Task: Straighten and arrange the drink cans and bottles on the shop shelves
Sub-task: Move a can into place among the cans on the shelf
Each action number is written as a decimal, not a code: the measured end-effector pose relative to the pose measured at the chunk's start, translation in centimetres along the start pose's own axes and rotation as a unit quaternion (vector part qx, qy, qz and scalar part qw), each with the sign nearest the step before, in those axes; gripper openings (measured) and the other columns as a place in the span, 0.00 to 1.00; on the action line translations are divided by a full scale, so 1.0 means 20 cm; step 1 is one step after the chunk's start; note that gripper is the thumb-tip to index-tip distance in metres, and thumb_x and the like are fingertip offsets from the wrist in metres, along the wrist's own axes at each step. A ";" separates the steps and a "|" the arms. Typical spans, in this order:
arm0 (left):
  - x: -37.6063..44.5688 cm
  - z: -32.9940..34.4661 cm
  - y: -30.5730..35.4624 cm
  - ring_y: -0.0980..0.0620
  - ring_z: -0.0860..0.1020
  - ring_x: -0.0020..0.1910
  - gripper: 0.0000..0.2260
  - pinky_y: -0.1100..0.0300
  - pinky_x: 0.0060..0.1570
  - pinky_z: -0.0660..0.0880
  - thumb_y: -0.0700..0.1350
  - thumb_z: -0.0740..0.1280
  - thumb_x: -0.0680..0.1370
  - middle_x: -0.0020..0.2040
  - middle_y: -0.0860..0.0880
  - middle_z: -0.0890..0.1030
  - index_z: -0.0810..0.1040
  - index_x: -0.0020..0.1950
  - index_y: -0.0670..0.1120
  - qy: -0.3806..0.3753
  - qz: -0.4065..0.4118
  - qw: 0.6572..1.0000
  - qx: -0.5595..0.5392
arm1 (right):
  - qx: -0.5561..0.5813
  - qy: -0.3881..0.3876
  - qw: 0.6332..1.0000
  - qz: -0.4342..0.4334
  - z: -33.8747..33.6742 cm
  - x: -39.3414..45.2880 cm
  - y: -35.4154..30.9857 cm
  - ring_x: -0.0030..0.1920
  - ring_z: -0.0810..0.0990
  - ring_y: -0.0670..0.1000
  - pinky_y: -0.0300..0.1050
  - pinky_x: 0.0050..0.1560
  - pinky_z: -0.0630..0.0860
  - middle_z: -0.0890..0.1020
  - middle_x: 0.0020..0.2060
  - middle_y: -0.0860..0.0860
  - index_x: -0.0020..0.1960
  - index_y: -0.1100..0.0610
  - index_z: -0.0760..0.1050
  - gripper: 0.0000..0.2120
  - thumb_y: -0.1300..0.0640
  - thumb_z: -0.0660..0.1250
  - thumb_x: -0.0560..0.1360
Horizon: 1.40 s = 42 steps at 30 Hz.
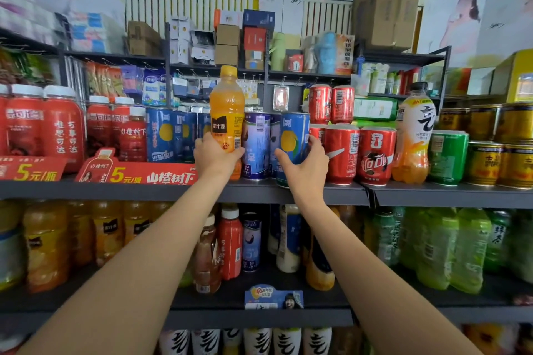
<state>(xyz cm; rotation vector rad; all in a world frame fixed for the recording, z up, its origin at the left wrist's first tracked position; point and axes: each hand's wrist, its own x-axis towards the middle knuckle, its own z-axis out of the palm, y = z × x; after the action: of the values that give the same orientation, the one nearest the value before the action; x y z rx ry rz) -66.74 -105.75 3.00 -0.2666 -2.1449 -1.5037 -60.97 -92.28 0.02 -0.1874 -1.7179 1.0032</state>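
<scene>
My left hand (215,154) grips the lower part of an orange juice bottle (227,106) with a yellow cap, upright at the front of the upper shelf (173,192). My right hand (304,166) wraps around the bottom of a tall blue can (294,135) with a yellow fruit print, which stands at the shelf's front edge. A purple-blue can (256,144) stands between the two. Red cola cans (343,153) sit right of the blue can, touching my fingers, with two more red cans (331,104) stacked above them.
Red-labelled bottles (43,121) and blue cans (164,135) fill the shelf to the left behind red price signs (138,173). An orange soda bottle (414,135), green cans (447,157) and gold cans (501,147) stand right. The lower shelf (259,317) holds mixed bottles.
</scene>
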 end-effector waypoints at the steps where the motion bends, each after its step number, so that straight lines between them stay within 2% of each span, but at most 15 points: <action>1: -0.01 -0.02 0.00 0.43 0.70 0.63 0.26 0.48 0.62 0.68 0.48 0.73 0.70 0.63 0.42 0.70 0.69 0.64 0.41 0.006 0.006 1.000 -0.009 | 0.012 0.008 1.000 -0.005 0.01 -0.02 -0.01 0.57 0.73 0.54 0.53 0.58 0.74 0.77 0.56 0.54 0.64 0.59 0.68 0.30 0.48 0.73 0.68; 6: -0.02 -0.19 -0.03 0.46 0.73 0.59 0.21 0.54 0.59 0.69 0.49 0.74 0.69 0.59 0.45 0.75 0.73 0.59 0.44 0.037 0.064 0.994 -0.078 | 0.072 0.043 0.996 -0.018 0.12 -0.12 -0.17 0.53 0.75 0.55 0.52 0.53 0.75 0.77 0.50 0.53 0.58 0.58 0.70 0.26 0.43 0.70 0.68; 9: 0.00 -0.32 0.00 0.49 0.78 0.55 0.22 0.49 0.59 0.74 0.51 0.76 0.66 0.55 0.48 0.80 0.76 0.56 0.48 -0.004 0.079 0.984 -0.160 | 0.044 0.020 0.998 -0.042 0.23 -0.18 -0.27 0.50 0.76 0.57 0.54 0.51 0.75 0.77 0.47 0.54 0.55 0.60 0.70 0.23 0.46 0.70 0.69; 11: 0.01 -0.40 0.01 0.51 0.79 0.54 0.20 0.48 0.58 0.74 0.50 0.76 0.66 0.53 0.49 0.81 0.76 0.55 0.49 -0.046 0.091 0.976 -0.192 | 0.023 0.016 0.998 -0.052 0.29 -0.22 -0.31 0.53 0.75 0.56 0.53 0.54 0.74 0.75 0.51 0.56 0.59 0.61 0.69 0.25 0.48 0.71 0.70; 14: 0.04 -0.48 0.00 0.52 0.78 0.55 0.18 0.48 0.59 0.74 0.48 0.76 0.67 0.54 0.51 0.81 0.76 0.55 0.51 -0.096 0.121 0.968 -0.200 | -0.007 0.038 0.999 -0.016 0.31 -0.25 -0.32 0.56 0.71 0.55 0.40 0.53 0.68 0.69 0.56 0.57 0.62 0.64 0.67 0.25 0.52 0.70 0.73; 16: 0.05 -0.52 -0.01 0.52 0.78 0.54 0.17 0.49 0.59 0.74 0.48 0.76 0.68 0.53 0.52 0.80 0.75 0.54 0.53 -0.117 0.121 0.968 -0.187 | -0.023 0.046 0.999 0.009 0.29 -0.25 -0.31 0.57 0.70 0.54 0.36 0.50 0.64 0.68 0.56 0.57 0.62 0.64 0.67 0.24 0.52 0.69 0.73; 19: 0.06 -0.54 -0.06 0.50 0.79 0.52 0.16 0.48 0.57 0.75 0.48 0.77 0.66 0.52 0.50 0.82 0.76 0.51 0.53 -0.147 0.117 0.966 -0.177 | -0.059 0.057 0.997 0.013 0.26 -0.24 -0.29 0.60 0.70 0.55 0.42 0.56 0.67 0.69 0.58 0.58 0.64 0.63 0.67 0.26 0.52 0.70 0.73; 22: 0.05 -0.55 -0.10 0.52 0.79 0.50 0.15 0.53 0.55 0.75 0.47 0.76 0.67 0.50 0.51 0.81 0.76 0.50 0.52 -0.164 0.127 0.965 -0.162 | -0.073 0.078 0.994 0.017 0.24 -0.24 -0.29 0.60 0.70 0.56 0.46 0.59 0.69 0.69 0.59 0.58 0.65 0.62 0.66 0.27 0.52 0.70 0.72; 25: 0.03 -0.54 -0.10 0.54 0.78 0.48 0.16 0.58 0.50 0.73 0.47 0.76 0.68 0.48 0.52 0.80 0.75 0.52 0.51 -0.154 0.122 0.967 -0.160 | -0.088 0.047 0.995 0.004 0.24 -0.26 -0.30 0.61 0.70 0.55 0.40 0.58 0.66 0.69 0.60 0.57 0.66 0.61 0.65 0.28 0.52 0.70 0.72; 27: 0.03 -0.54 -0.10 0.53 0.78 0.47 0.14 0.58 0.50 0.74 0.47 0.76 0.68 0.46 0.53 0.79 0.76 0.50 0.51 -0.131 0.104 0.971 -0.171 | -0.087 0.019 0.996 -0.008 0.26 -0.26 -0.32 0.63 0.69 0.53 0.34 0.56 0.62 0.69 0.62 0.57 0.68 0.61 0.64 0.29 0.53 0.70 0.72; 30: 0.06 -0.58 -0.11 0.52 0.77 0.46 0.13 0.56 0.51 0.75 0.48 0.75 0.68 0.46 0.52 0.79 0.75 0.47 0.51 -0.093 0.088 0.980 -0.152 | -0.090 0.007 0.996 -0.016 0.33 -0.27 -0.34 0.65 0.69 0.54 0.41 0.61 0.65 0.69 0.63 0.57 0.69 0.62 0.63 0.30 0.53 0.70 0.72; 34: 0.10 -0.65 -0.17 0.50 0.78 0.49 0.13 0.52 0.54 0.75 0.49 0.75 0.68 0.47 0.51 0.79 0.73 0.45 0.52 -0.058 0.086 0.987 -0.126 | -0.124 -0.033 0.991 -0.022 0.43 -0.25 -0.38 0.63 0.70 0.55 0.44 0.58 0.68 0.71 0.61 0.57 0.67 0.62 0.64 0.28 0.52 0.70 0.73; 37: 0.11 -0.69 -0.22 0.50 0.79 0.49 0.12 0.51 0.53 0.76 0.48 0.75 0.68 0.47 0.50 0.80 0.74 0.46 0.52 -0.055 0.087 0.988 -0.119 | -0.212 -0.055 0.976 -0.018 0.47 -0.21 -0.41 0.63 0.69 0.60 0.51 0.59 0.69 0.73 0.61 0.57 0.65 0.62 0.65 0.27 0.48 0.68 0.73; 39: 0.12 -0.71 -0.24 0.50 0.79 0.49 0.13 0.52 0.53 0.75 0.48 0.75 0.68 0.47 0.51 0.80 0.74 0.46 0.52 -0.055 0.085 0.988 -0.120 | -0.258 -0.069 0.963 -0.022 0.49 -0.19 -0.43 0.61 0.69 0.61 0.52 0.55 0.69 0.74 0.59 0.57 0.62 0.62 0.66 0.26 0.46 0.68 0.73; 42: 0.13 -0.74 -0.28 0.52 0.77 0.47 0.13 0.54 0.52 0.75 0.48 0.75 0.68 0.49 0.50 0.80 0.74 0.48 0.51 -0.058 0.080 0.987 -0.123 | -0.239 -0.067 0.969 -0.013 0.52 -0.20 -0.43 0.58 0.74 0.59 0.51 0.49 0.72 0.73 0.59 0.57 0.60 0.62 0.65 0.24 0.48 0.69 0.73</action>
<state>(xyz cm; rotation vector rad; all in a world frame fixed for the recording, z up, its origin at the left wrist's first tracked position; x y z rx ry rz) -67.12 -121.72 3.58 -0.6124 -1.9694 -1.6924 -65.27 -105.33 2.53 -0.4123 -2.0627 0.5763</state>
